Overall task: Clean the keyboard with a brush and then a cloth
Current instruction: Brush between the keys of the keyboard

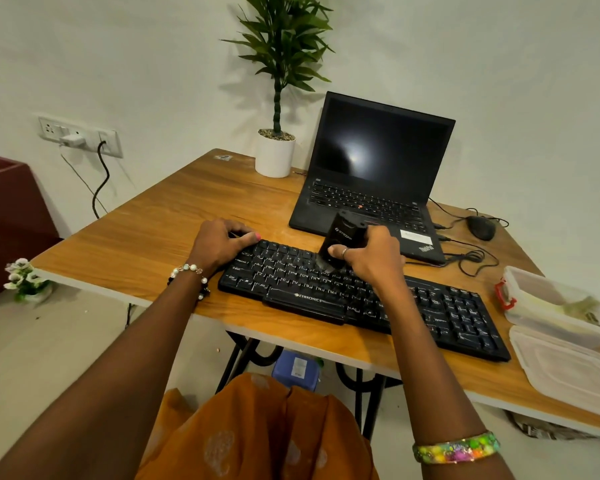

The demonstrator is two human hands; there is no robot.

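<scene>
Nearest the viewer, an orange garment point(257, 434) covers the lap, and two bare forearms reach out over the near edge of a wooden table point(146, 237). A bright multicoloured bangle point(457, 447) sits on the right forearm; a bead bracelet point(189, 275) circles the left wrist.

The keyboard point(413, 306) lies across the near half of the table, slanting from far left to near right – black, full-size, with white lettering on the keys and a white brand name on its near edge. The left hand point(220, 242) rests at the keyboard's far left corner, fingers curled over the edge, steadying it. The right hand point(371, 258) is wrapped around a brush point(336, 242) with a chunky black body, tilted away from the viewer, its pale bristles pressed onto the keys in the left-middle part of the keyboard.

At the right edge stand a clear plastic box point(548, 303) with a red clip and, nearer, a clear lid point(568, 372).

Further back – an open black laptop point(374, 181) with a dark screen, a black mouse point(480, 227) with tangled cable to its right, and a green plant in a white pot point(275, 155) by the wall.
</scene>
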